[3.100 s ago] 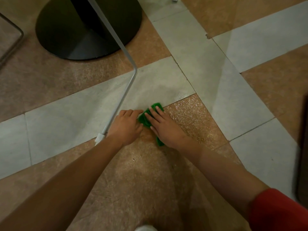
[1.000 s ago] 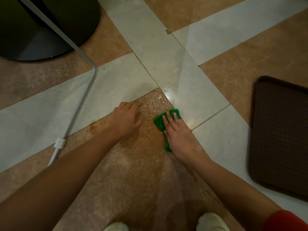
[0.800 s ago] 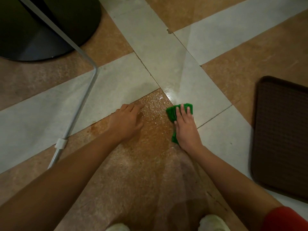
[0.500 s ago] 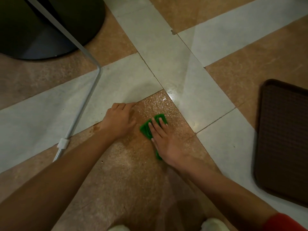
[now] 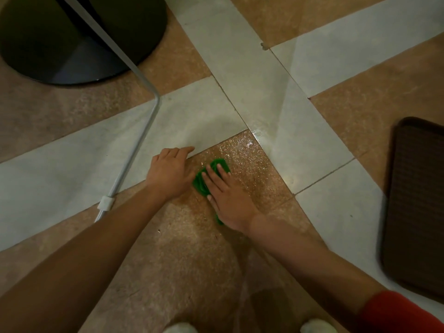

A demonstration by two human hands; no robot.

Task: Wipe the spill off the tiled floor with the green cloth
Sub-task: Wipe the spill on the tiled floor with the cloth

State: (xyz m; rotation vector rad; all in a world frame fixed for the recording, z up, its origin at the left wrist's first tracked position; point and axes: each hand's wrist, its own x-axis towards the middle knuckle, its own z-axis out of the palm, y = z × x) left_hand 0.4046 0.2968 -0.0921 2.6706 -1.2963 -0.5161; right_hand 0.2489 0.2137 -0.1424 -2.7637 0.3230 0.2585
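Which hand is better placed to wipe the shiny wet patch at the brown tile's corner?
Right. The right hand presses the green cloth flat just below the wet patch; the left hand rests bare on the floor beside it.

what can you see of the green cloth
The cloth is bright green, soft-looking fabric, bunched into folds and lying on a brown speckled tile that glistens wet ahead of it. The right hand presses on it with straight fingers, covering most of it. Green shows past the fingertips, along the thumb side and by the wrist. The left hand lies flat right beside it, and whether they touch is unclear.
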